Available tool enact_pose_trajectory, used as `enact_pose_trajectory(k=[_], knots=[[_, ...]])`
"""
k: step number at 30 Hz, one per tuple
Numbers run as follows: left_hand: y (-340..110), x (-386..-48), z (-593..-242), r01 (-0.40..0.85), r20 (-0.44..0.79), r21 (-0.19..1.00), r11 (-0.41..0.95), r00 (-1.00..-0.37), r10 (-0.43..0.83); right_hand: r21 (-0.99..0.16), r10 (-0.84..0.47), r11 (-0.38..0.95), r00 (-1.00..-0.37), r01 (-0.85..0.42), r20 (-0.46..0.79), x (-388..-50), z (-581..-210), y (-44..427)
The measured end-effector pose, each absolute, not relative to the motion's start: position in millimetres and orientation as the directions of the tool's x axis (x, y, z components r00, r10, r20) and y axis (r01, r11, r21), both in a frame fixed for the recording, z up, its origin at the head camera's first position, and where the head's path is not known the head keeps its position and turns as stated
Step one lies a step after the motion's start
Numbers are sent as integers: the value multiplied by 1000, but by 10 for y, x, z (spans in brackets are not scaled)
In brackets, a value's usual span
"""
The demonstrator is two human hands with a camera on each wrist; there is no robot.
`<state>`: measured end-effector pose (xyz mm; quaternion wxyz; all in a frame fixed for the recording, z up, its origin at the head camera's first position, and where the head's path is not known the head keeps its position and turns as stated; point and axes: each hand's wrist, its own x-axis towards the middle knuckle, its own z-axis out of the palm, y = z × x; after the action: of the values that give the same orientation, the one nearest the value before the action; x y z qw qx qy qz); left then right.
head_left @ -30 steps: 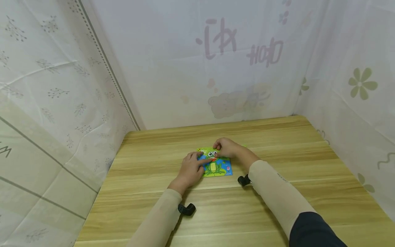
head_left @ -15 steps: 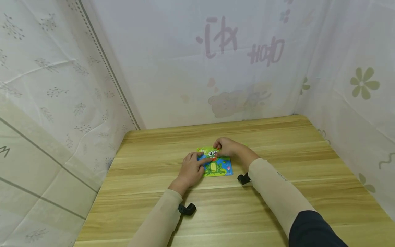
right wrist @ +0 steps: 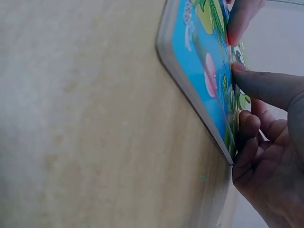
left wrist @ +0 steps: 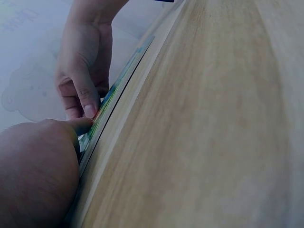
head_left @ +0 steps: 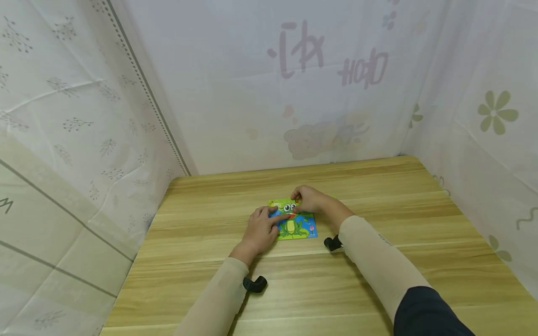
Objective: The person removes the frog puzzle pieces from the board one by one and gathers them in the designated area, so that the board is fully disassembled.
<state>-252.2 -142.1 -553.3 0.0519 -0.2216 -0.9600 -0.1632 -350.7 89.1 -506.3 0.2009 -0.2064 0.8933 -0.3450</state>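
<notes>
A small flat frog puzzle [head_left: 291, 228] lies on the wooden table in front of me. Its thick rounded edge and blue border show in the right wrist view, with a thin seam across the picture [right wrist: 206, 54]. My left hand [head_left: 258, 231] rests at its left side, index finger stretched out and pressing near the frog's red mouth. At the upper right, my right hand [head_left: 310, 200] has its thumb [right wrist: 266, 85] on the picture beside the eyes and its other fingers curled at the far edge, pinching part of the puzzle. What lies beneath those fingers is hidden.
The wooden table [head_left: 201, 224] extends around the puzzle on all sides. Pale printed curtains [head_left: 227, 102] hang behind it and along both sides. A black wrist camera [head_left: 255, 284] sits on the left sleeve, another camera [head_left: 333, 244] on the right.
Both hands keep nearly the same place on the puzzle. Only the head view has shifted very slightly.
</notes>
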Motion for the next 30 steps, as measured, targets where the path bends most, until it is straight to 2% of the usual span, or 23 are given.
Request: enact_pose_trajectory(k=[12,30], knots=[[-1413,-2517,-5531,441,164,295,848,-897,410,-728,-512,633,-847,-262,-141,-3506,-5090,932],[-1417,-2523,-5540,438,171,293,850,-899,404,-739,-539,602,-837,-304,-94,-3492,-5112,983]])
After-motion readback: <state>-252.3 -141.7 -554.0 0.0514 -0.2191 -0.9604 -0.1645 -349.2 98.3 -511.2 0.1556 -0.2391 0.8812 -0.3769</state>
